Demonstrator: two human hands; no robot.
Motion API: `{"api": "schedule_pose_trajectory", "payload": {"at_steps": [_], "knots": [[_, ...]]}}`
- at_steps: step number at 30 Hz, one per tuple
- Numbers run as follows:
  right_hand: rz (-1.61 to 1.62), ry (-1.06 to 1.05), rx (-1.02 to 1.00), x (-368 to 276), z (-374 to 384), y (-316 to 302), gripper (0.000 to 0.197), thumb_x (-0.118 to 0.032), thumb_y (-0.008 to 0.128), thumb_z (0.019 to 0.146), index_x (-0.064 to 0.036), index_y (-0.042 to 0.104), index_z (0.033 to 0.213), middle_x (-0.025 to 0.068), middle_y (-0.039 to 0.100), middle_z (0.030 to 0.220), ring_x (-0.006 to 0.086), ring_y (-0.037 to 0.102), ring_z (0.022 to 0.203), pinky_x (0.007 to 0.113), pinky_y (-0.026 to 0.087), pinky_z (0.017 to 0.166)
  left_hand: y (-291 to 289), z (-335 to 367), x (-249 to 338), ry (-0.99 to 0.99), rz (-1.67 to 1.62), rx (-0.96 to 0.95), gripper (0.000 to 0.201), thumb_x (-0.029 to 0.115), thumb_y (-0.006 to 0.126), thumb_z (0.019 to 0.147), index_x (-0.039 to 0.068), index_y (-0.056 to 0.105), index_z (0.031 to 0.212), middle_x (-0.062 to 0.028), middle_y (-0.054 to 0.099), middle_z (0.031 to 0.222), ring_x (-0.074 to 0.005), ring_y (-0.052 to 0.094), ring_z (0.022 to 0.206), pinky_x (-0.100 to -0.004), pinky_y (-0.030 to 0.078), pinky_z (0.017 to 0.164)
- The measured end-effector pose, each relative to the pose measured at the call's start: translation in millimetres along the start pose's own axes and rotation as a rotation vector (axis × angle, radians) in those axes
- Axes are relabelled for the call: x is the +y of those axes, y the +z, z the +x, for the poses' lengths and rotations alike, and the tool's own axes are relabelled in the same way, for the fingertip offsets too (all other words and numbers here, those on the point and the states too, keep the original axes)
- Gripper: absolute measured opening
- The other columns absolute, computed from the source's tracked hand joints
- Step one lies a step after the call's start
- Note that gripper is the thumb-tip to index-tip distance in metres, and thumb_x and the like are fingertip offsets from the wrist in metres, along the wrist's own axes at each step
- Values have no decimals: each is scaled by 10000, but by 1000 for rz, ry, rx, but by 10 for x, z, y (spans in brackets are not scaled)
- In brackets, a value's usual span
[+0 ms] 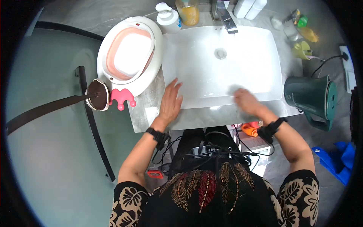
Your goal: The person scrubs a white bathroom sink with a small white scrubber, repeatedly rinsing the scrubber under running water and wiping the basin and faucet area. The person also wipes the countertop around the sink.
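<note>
White rectangular sink basin (245, 72) set into grey counter (196, 119), chrome faucet (227, 17) at back. Left of it, white-and-pink foldable tub (130, 53). Left hand (170, 104) lay flat, fingers spread, gripping nothing, on sink's front-left rim. Right hand (247, 102) blurred at front rim; grip impossible to tell.

A white pump bottle (168, 17) with a blue label stands beside an amber jar (188, 12) behind the sink.

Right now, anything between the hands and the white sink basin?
Nothing visible. The left hand lies flat on the basin's front-left rim. The right hand, blurred, is on the front rim; what it holds, if anything, cannot be told.
</note>
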State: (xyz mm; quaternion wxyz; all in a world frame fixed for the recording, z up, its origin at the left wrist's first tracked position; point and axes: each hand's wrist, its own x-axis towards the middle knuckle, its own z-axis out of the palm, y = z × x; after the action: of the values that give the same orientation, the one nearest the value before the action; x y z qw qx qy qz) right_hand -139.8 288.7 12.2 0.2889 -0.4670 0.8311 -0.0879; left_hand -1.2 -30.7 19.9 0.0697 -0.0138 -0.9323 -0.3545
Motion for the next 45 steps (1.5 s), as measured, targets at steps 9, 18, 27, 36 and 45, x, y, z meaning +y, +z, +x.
{"api": "schedule_pose_trajectory", "payload": {"at_steps": [9,18,27,36,45], "knots": [[273,9,-208,350,658,294,183,-169,541,780,-15,635,813,168,621,795,309,575,774,414,467,721,472,-33,577,-61,-148,-151,384,255,450,911,36,496,1223,-218,443,1308,-371,425,1196,-430,351,1013],[91,361,267,339,1411,96,223,-166,529,806,-10,583,956,215,567,1023,366,563,949,441,457,868,-10,175,-114,-84,15,-54,260,225,526,874,-1,620,961,-177,609,1021,-355,539,1006,-429,410,918],[194,571,156,545,1772,-194,395,-272,516,790,-28,568,1096,247,596,1072,394,550,1051,430,447,911,31,156,-129,19,201,-96,226,234,588,819,16,620,866,-127,613,933,-293,566,951,-397,436,863],[153,846,814,1885,1051,-205,256,-209,531,830,-77,587,1043,187,628,916,342,583,906,426,485,802,15,179,-131,22,156,-101,210,220,589,807,14,620,836,-125,612,898,-285,565,920,-390,441,829],[355,56,174,-80,1317,193,642,32,547,733,-27,379,1349,230,443,1149,358,451,1094,395,376,984,-20,124,-125,-3,173,-80,171,184,612,778,15,619,800,-113,608,839,-283,573,857,-380,454,798]]}}
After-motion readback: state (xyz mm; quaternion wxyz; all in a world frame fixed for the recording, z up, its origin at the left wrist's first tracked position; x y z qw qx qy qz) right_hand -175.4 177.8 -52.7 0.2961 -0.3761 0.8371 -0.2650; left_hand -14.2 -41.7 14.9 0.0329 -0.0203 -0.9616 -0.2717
